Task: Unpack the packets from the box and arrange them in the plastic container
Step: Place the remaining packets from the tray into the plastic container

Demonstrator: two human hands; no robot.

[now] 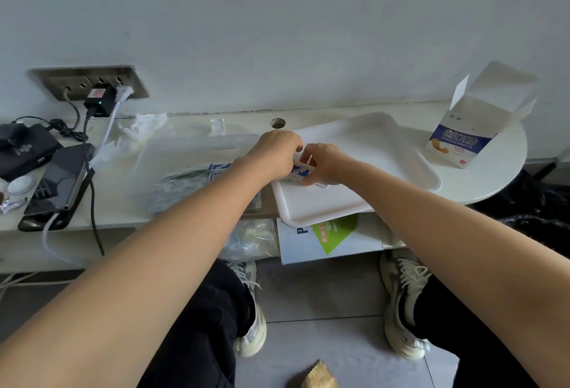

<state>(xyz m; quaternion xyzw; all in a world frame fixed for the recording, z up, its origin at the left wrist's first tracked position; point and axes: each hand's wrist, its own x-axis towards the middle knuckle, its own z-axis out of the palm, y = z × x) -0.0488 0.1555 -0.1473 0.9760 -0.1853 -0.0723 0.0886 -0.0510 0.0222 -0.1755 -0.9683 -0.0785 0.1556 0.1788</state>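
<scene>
Head view: left hand and right hand meet over the near-left corner of the white tray, fingers curled together on a small blue-white packet. More packets lie in the clear plastic container, just left of the left hand. Open box stands well right of the right hand, on the table.
</scene>
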